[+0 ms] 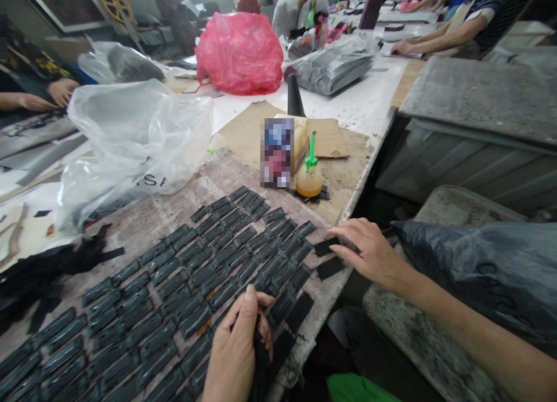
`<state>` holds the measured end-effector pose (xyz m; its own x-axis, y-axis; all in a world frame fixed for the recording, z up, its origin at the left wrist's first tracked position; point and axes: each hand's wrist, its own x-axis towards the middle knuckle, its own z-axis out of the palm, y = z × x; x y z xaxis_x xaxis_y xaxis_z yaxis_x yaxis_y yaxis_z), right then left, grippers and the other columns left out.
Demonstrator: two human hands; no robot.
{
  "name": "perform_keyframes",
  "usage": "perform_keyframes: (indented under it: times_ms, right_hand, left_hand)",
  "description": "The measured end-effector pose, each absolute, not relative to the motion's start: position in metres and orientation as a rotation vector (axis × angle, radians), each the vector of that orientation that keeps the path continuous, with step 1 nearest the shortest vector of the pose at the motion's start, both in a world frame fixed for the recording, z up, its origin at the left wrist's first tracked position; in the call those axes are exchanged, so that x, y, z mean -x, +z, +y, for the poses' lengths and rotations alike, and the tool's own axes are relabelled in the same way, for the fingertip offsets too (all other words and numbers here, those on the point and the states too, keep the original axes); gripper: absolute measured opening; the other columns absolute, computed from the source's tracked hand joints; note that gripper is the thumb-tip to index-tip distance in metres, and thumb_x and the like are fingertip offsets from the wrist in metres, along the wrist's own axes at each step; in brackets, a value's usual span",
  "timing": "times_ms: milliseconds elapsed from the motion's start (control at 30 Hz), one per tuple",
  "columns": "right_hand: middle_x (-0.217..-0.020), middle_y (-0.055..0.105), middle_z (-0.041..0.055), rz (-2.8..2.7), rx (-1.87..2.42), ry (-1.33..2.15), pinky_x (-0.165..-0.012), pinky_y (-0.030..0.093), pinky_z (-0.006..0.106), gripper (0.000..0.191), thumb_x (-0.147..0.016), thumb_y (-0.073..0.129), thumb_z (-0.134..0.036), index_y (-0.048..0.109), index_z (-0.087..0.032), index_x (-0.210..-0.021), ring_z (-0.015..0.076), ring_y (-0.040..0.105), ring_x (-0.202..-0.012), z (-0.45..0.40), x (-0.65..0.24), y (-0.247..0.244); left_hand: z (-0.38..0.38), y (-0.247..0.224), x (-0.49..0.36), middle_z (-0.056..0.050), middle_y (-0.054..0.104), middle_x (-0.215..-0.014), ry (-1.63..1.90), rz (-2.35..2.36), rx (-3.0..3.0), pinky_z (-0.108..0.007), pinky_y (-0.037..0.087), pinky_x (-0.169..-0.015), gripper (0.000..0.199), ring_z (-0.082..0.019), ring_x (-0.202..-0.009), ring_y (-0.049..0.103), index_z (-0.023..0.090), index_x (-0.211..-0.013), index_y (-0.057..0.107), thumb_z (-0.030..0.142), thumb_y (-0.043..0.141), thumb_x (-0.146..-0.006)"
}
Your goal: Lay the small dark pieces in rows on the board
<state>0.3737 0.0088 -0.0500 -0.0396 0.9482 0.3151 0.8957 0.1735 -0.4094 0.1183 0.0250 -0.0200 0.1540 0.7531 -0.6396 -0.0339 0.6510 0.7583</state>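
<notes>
My left hand (241, 344) is closed around a bunch of black strips (260, 361), over the near side of the table. By the table's right edge, my right hand (369, 252) has its thumb and fingers on the end of a short, flat black strip (325, 246). Another plain black strip (329, 267) lies just below it. Rows of black strips with a shiny wet-looking coating (191, 286) cover the board beside both hands. A few strips closest to me look matte.
A squat bottle with a green nozzle (310, 178) and amber liquid stands past the rows, beside a yellowish block-like container (300, 136). Clear plastic bag (139, 135) and black scraps (56, 263) lie left. Grey bins (470, 152) flank the table's right edge. Co-workers' hands (404, 47) work farther off.
</notes>
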Motion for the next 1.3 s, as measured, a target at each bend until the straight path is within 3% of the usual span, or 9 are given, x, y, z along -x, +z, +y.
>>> perform_keyframes:
  times_ms: [100,400,600,767,900,1033,1300]
  right_hand:
    - [-0.103,0.057,0.0114,-1.916,1.784,-0.012,-0.08,0.038,0.04,0.024,-0.087,0.054,-0.026,0.057,-0.016,-0.108,0.025,0.049,-0.095,0.004,-0.367,-0.05]
    - [-0.093,0.058,0.0082,-2.109,1.661,0.103,-0.079,0.039,0.037,0.016,-0.083,0.06,-0.022,0.062,-0.019,-0.098,0.0228,0.049,-0.091,-0.013,-0.342,-0.047]
    - [-0.096,0.06,0.0111,-2.082,1.693,-0.003,-0.079,0.04,0.041,0.022,-0.082,0.061,-0.023,0.06,-0.015,-0.102,0.0255,0.05,-0.092,-0.013,-0.345,-0.044]
    - [-0.092,0.06,0.0072,-1.894,1.506,0.4,-0.082,0.042,0.037,0.013,-0.087,0.053,-0.021,0.059,-0.019,-0.099,0.0202,0.053,-0.091,-0.017,-0.31,-0.017]
    - [-0.084,0.059,0.0028,-1.722,1.309,0.871,-0.075,0.044,0.027,0.007,-0.085,0.054,-0.019,0.059,-0.019,-0.09,0.0147,0.054,-0.083,-0.017,-0.268,-0.003]
    - [-0.081,0.055,0.0002,-1.561,1.314,0.98,-0.069,0.043,0.024,0.005,-0.082,0.057,-0.021,0.058,-0.018,-0.086,0.0121,0.052,-0.075,-0.011,-0.244,-0.003]
    - [-0.077,0.055,-0.0024,-1.418,1.357,1.112,-0.059,0.042,0.02,0.01,-0.08,0.058,-0.017,0.058,-0.019,-0.089,0.0093,0.049,-0.066,-0.001,-0.233,-0.007]
  left_hand:
    - [0.027,-0.017,-0.121,0.006,0.036,-0.044,0.624,1.249,-0.558,-0.017,0.025,-0.033,0.053,-0.006,-0.035,0.028,0.016,-0.077,0.058,0.067,0.062,-0.065]
    - [0.028,-0.011,-0.127,0.006,0.037,-0.044,0.69,1.212,-0.511,-0.015,0.023,-0.031,0.049,-0.005,-0.034,0.029,0.014,-0.079,0.059,0.062,0.063,-0.069]
    - [0.03,-0.016,-0.126,0.007,0.038,-0.042,0.697,1.16,-0.465,-0.015,0.022,-0.029,0.057,-0.005,-0.032,0.028,0.014,-0.077,0.057,0.067,0.068,-0.059]
    - [0.029,-0.018,-0.123,0.007,0.039,-0.045,0.706,1.128,-0.529,-0.018,0.027,-0.032,0.056,-0.007,-0.034,0.032,0.016,-0.086,0.057,0.068,0.059,-0.068]
    - [0.023,-0.007,-0.124,0.004,0.045,-0.051,0.726,1.256,-0.711,-0.019,0.036,-0.043,0.051,-0.01,-0.045,0.043,0.016,-0.087,0.06,0.065,0.045,-0.08]
    - [0.019,0.008,-0.126,-0.003,0.063,-0.071,0.763,1.375,-0.803,-0.022,0.044,-0.066,0.048,-0.016,-0.071,0.057,0.016,-0.082,0.065,0.059,0.043,-0.084]
    - [0.015,0.008,-0.121,-0.006,0.066,-0.082,0.777,1.292,-0.791,-0.031,0.045,-0.083,0.049,-0.023,-0.085,0.059,0.015,-0.087,0.068,0.06,0.05,-0.08]
